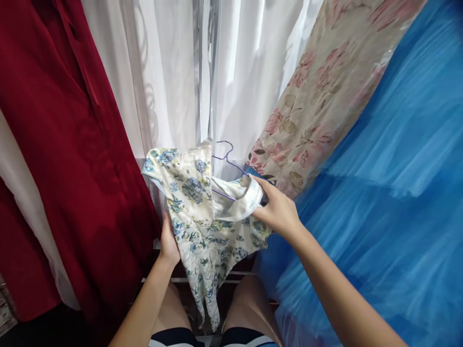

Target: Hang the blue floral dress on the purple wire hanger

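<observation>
A small white garment with blue and green flowers hangs on a thin purple wire hanger in front of me. My right hand is closed on the garment's right shoulder, where the hanger's end goes in. My left hand reaches behind the garment's left side; its fingers are hidden by the cloth. The garment's lower part droops between my knees.
A dark red garment hangs at the left. White curtains and a metal pole are behind. A pink-flowered cloth and a blue tulle dress hang at the right. A low rail crosses near my legs.
</observation>
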Demonstrator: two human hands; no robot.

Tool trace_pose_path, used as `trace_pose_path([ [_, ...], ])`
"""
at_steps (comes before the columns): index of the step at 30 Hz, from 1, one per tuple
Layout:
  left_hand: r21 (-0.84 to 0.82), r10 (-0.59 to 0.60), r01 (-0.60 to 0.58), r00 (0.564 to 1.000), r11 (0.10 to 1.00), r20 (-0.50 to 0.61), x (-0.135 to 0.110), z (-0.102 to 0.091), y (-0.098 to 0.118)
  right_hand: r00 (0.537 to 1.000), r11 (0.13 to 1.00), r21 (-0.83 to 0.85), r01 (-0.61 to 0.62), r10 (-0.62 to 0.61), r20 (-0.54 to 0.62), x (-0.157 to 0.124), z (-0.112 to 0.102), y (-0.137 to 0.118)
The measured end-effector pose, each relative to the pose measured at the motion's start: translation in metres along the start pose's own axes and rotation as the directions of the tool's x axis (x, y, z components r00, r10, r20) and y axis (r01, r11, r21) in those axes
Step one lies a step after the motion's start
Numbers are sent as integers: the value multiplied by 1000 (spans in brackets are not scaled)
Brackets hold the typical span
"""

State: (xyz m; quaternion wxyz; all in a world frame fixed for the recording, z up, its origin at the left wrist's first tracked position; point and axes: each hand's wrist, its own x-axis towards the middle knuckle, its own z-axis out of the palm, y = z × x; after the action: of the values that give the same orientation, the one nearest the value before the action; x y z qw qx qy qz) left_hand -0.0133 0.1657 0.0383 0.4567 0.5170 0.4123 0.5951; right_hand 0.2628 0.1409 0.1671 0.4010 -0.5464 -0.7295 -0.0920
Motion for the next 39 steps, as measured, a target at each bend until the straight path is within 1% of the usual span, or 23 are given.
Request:
trace_pose_path([
  [3,-189,-65,44,992,981,-106,-11,-7,4,992,991,-49,124,-123,25,30,-6,-11],
  [5,-125,-105,92,989,988,-108,-20,-11,-2,978,977,-48,206,-203,57,34,-7,-8],
  [9,77,-126,140,979,987,-159,-49,-6,-33,930,940,-12,340,-334,157,15,-2,8],
  [12,126,-213,230,968,965,-134,-75,7,-58,904,919,35,393,-393,167,-13,6,-10],
  [13,129,-250,265,961,956,-123,-83,12,-64,876,896,125,427,-444,187,-24,8,-23],
  [14,126,-273,287,955,949,-118,-91,16,-68,809,832,286,475,-541,232,-34,10,-38],
  [15,116,-282,296,951,948,-124,-97,19,-69,715,744,461,484,-640,281,-44,12,-53],
  [16,103,-278,293,950,950,-139,-102,22,-68,656,668,587,457,-699,286,-54,14,-67],
  [17,87,-268,284,950,955,-159,-106,23,-65,626,595,687,418,-736,257,-63,17,-77],
  [18,69,-258,274,950,959,-177,-108,23,-59,630,536,761,367,-744,221,-71,21,-82],
  [19,55,-249,263,951,963,-185,-110,22,-52,677,502,806,314,-713,180,-80,26,-82],
  [20,50,-244,257,953,965,-182,-111,21,-43,755,499,828,254,-638,152,-89,33,-77],
  [22,66,-236,249,958,966,-162,-112,17,-27,926,573,816,75,-344,157,-108,52,-60],
  [23,80,-229,244,960,967,-158,-112,16,-20,970,621,782,-56,-153,191,-118,62,-51],
  [24,95,-226,243,961,965,-157,-112,14,-16,968,640,743,-195,6,249,-127,73,-43],
  [25,108,-226,244,962,964,-153,-112,13,-14,937,629,708,-320,100,335,-136,82,-37],
  [27,106,-230,242,966,964,-121,-113,13,-16,851,581,657,-480,125,510,-149,96,-36],
  [29,82,-220,225,973,971,-63,-116,17,-22,809,555,647,-523,83,582,-154,104,-43],
  [31,62,-199,201,980,978,-31,-120,22,-26,823,525,672,-522,103,559,-151,108,-52],
  [33,73,-178,181,983,981,-41,-124,25,-27,812,428,706,-564,131,569,-144,109,-56],
  [35,100,-175,180,983,979,-62,-126,23,-25,769,298,715,-633,128,627,-138,109,-53],
  [37,125,-158,170,982,977,-106,-125,17,-24,739,216,708,-672,140,659,-136,108,-48],
  [39,147,5,35,965,989,-262,-122,12,-22,729,185,706,-684,174,662,-140,105,-44],
])
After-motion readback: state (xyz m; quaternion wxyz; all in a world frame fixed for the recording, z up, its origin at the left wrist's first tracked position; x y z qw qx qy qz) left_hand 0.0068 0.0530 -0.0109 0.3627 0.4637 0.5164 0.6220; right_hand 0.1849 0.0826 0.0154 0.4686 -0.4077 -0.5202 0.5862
